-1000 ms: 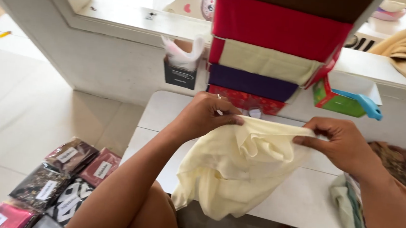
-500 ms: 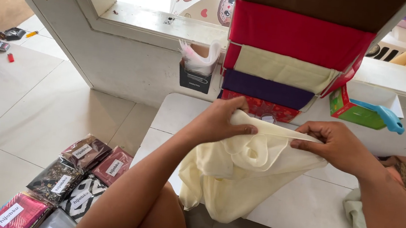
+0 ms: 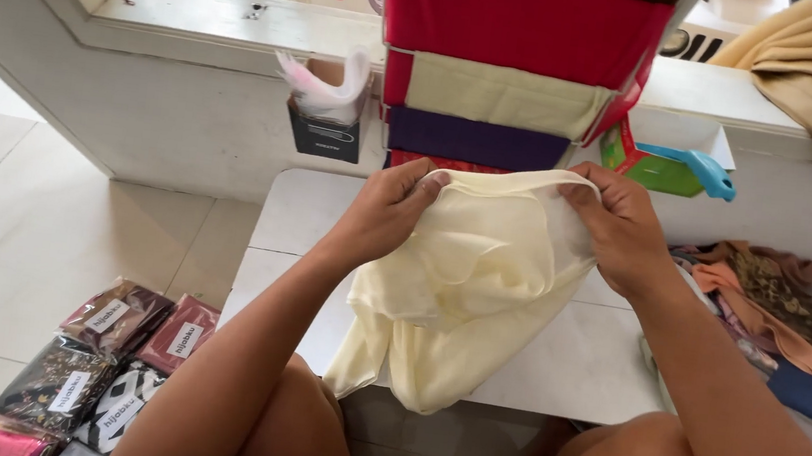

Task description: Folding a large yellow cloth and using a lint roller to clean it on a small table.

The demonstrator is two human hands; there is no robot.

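Cloth [image 3: 465,285], cream, pinched at its top edge by your left hand [image 3: 390,211] and right hand [image 3: 622,231], hanging toward 6 o'clock; mid-fold, next wants edges matched.

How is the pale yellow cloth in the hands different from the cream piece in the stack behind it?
The pale yellow cloth hangs loose and bunched, gripped by the left hand and right hand; the cream piece lies folded flat between red and purple layers, untouched. Both are plain, light-coloured fabric.
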